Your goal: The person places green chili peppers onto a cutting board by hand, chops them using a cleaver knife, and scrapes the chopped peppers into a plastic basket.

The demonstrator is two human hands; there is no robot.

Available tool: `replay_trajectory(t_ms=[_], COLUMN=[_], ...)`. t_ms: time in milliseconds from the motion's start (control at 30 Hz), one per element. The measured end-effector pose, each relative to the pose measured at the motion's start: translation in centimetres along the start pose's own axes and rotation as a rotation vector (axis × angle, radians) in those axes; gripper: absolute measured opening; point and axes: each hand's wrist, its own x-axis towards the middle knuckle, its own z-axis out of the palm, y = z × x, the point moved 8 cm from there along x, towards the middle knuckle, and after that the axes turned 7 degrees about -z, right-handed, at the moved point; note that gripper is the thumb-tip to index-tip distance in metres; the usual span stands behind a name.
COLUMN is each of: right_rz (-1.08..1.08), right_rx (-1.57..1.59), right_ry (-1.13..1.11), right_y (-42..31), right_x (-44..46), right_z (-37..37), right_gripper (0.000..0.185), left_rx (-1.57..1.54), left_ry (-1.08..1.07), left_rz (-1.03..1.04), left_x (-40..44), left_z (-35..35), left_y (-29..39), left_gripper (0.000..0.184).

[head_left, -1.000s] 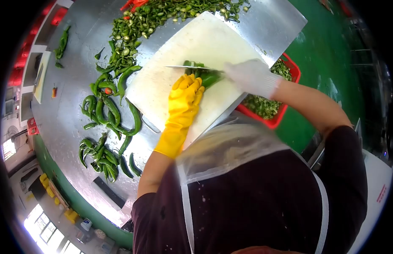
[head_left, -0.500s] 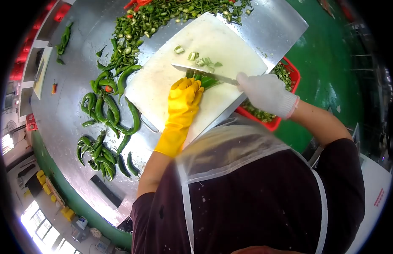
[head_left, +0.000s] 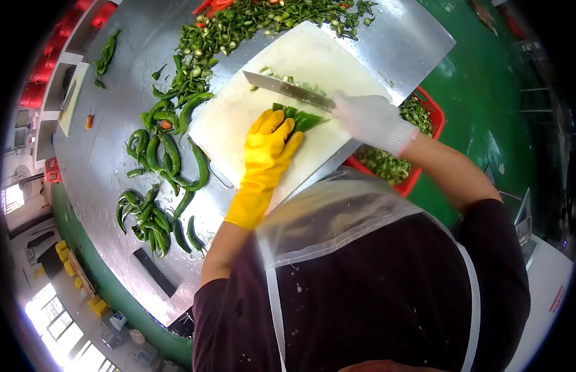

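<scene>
My right hand (head_left: pixel 367 121), in a white glove, grips a kitchen knife (head_left: pixel 285 88) by its handle. The blade lies across the white cutting board (head_left: pixel 223 118), over chopped green pepper pieces (head_left: pixel 305 85). Just below the blade is a bunch of green peppers (head_left: pixel 298 116), cut at one end. My left hand (head_left: pixel 268 142), in a yellow rubber glove, lies at the left side of that bunch with its fingers apart. Its fingertips are close to the peppers; whether they touch is hard to make out.
Whole green peppers (head_left: pixel 170 152) lie on the metal table (head_left: pixel 102 167) left of the board. Behind the board spreads a heap of pepper stem ends (head_left: pixel 257 28). A red basket (head_left: pixel 438 118) of chopped peppers stands below the table edge at right. A dark flat bar (head_left: pixel 154 273) lies near front left.
The knife has moved up and left, away from the pepper bunch and onto the cut pieces. My left hand's fingers have loosened from the bunch and spread.
</scene>
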Motion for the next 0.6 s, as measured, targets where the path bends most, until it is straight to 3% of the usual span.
replay_trajectory(t_ms=[200,400,600], right_rz=[-0.004,-0.089,0.012], right_rx=[-0.02,0.023,0.124], right_ry=[-0.141,-0.173,-0.111], right_y=[-1.5,-1.4,-0.4], right_x=[-3.7,1.6,2.8], right_z=[-0.8,3.5,3.3], right_gripper=[0.014,0.017,0.023], left_rx=[-0.024,-0.08,-0.112], left_ry=[-0.109,-0.047,-0.091], left_rz=[-0.038,-0.018,-0.026], left_x=[-1.2,-1.6,-1.0], left_z=[1.3,1.7,1.6], left_y=[-1.3,-2.1,-2.5], left_gripper=[0.017,0.016,0.013])
